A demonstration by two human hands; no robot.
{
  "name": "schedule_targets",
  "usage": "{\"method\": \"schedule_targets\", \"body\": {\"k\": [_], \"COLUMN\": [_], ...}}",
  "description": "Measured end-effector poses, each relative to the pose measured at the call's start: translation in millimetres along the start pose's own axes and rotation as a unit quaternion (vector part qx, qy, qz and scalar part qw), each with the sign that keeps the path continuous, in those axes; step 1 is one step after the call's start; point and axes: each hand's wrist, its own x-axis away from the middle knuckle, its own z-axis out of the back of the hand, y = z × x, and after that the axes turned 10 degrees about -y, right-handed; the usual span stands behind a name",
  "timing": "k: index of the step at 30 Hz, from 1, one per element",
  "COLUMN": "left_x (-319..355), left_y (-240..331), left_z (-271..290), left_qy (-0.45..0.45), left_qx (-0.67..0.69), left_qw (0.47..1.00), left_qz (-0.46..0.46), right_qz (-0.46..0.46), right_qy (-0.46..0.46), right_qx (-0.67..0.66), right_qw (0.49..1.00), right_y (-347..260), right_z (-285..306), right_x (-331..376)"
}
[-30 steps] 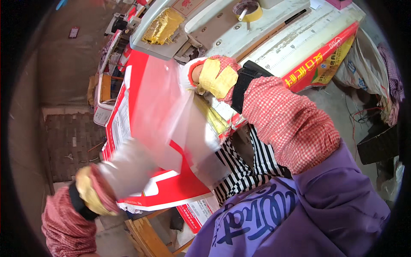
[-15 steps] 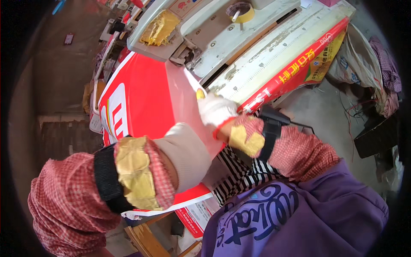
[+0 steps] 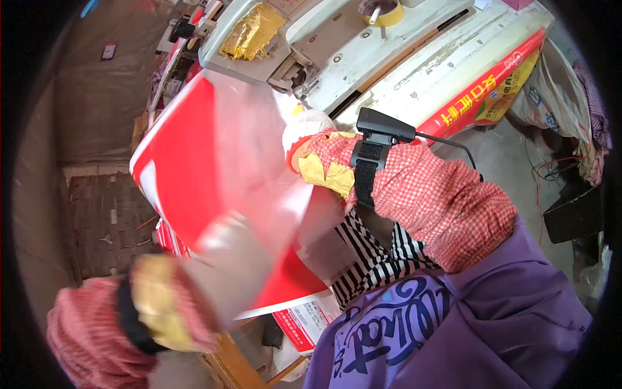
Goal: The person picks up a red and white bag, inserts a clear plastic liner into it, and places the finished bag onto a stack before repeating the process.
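A red and white plastic sack sheet (image 3: 184, 168), with a translucent pale strip, lies over the machine bed and hangs down toward my lap. My right hand (image 3: 308, 126), in a white glove with a yellow-wrapped fingertip, is closed at the sheet's upper edge, close to the sewing machine (image 3: 295, 68); most of its fingers are hidden. My left hand (image 3: 227, 243), also gloved, is over the lower left part of the sheet. Motion smears it, so its fingers cannot be made out.
A roll of yellow tape (image 3: 382, 11) sits on the machine's top. Right of it runs a worn white table (image 3: 414, 84) with a red and yellow printed sack (image 3: 492, 84) along its front edge. A wooden stool (image 3: 236, 363) stands below. White bags (image 3: 551, 91) hang at right.
My left hand has swung left and down. My right hand has moved slightly up and left, its forearm reaching further in. The sheet has shifted left and turned, its printed part folding out of sight.
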Motion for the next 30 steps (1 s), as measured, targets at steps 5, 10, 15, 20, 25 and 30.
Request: {"method": "schedule_targets", "body": {"k": [5, 10, 15, 20, 25, 30], "left_x": [5.1, -23.0, 19.1, 3.5, 24.6, 29.5], "left_y": [55.9, -16.6, -45.5, 53.6, 45.6, 61.0], "left_z": [96.4, 129.1, 111.2, 89.0, 98.4, 91.8], "left_qy": [0.016, 0.055, 0.121, 0.106, 0.015, 0.001], "left_qx": [-0.064, -0.151, -0.254, -0.119, -0.044, 0.026], "left_qw": [0.905, 0.955, 0.934, 0.905, 0.911, 0.91], "left_qz": [-0.421, -0.249, -0.22, -0.393, -0.409, -0.414], "right_qz": [-0.083, -0.094, 0.334, 0.665, 0.831, 0.872], "right_qy": [-0.106, -0.064, -0.18, -0.261, -0.272, -0.207], "right_qx": [-0.035, -0.031, -0.173, -0.268, -0.326, -0.439], "right_qw": [0.99, 0.993, 0.909, 0.646, 0.358, -0.064], "right_y": [-0.2, 21.1, 16.8, 36.9, 51.7, -20.3], "right_z": [20.3, -35.6, -77.8, -131.1, -181.1, -125.2], "right_x": [7.6, -26.4, -88.2, -164.9, -172.6, -131.4]}}
